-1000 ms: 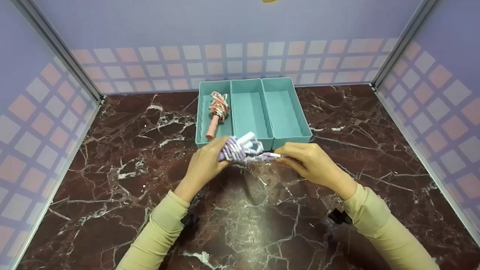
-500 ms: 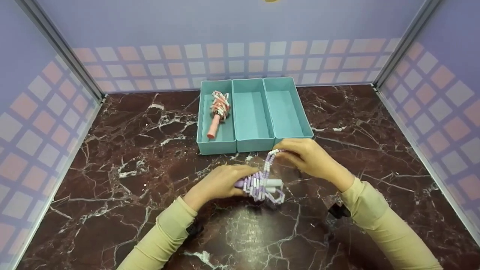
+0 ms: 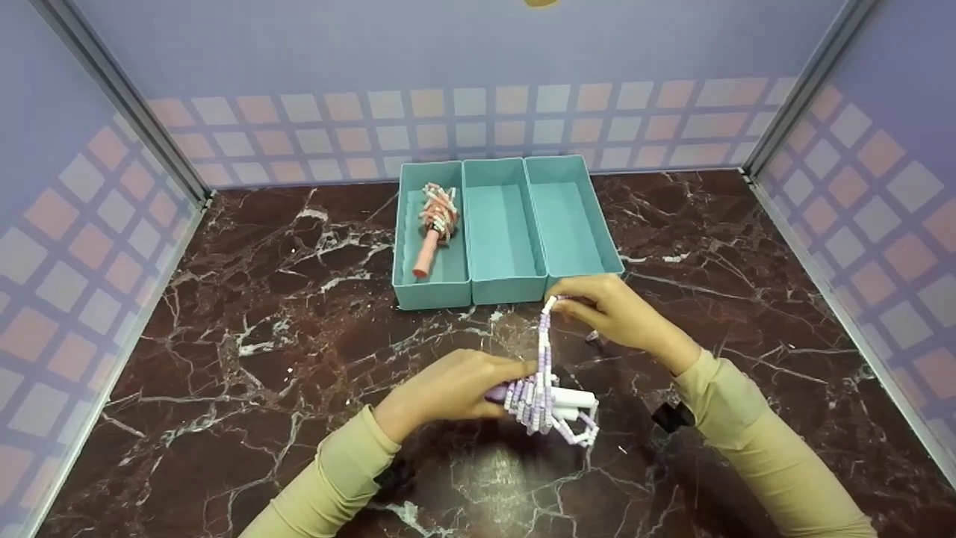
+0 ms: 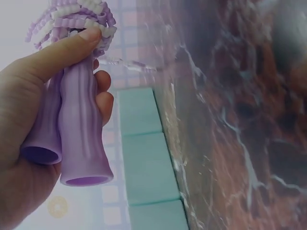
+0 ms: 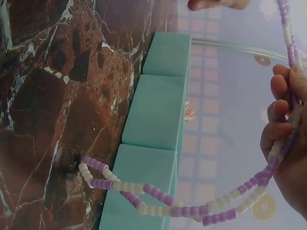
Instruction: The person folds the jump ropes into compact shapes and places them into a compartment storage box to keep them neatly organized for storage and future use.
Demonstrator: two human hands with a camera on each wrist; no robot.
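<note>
My left hand grips a purple-and-white beaded jump rope. Its two purple handles lie side by side in the palm, with the thumb across their upper ends. Rope is wound in a bundle past the fingers, and white tubular pieces and a small loop stick out on the right. A taut doubled strand runs up to my right hand, which grips it with curled fingers. From that hand a free looped end hangs down, as the right wrist view shows. The bundle is above the table.
Three teal boxes stand side by side at the back. A pink-and-white beaded jump rope lies in the left one. Patterned panels enclose the dark marbled tabletop on the back and sides.
My left hand has come back toward me and to the right with the wound bundle. The strand between the hands has swung from nearly level to upright. My right hand has shifted only slightly.
</note>
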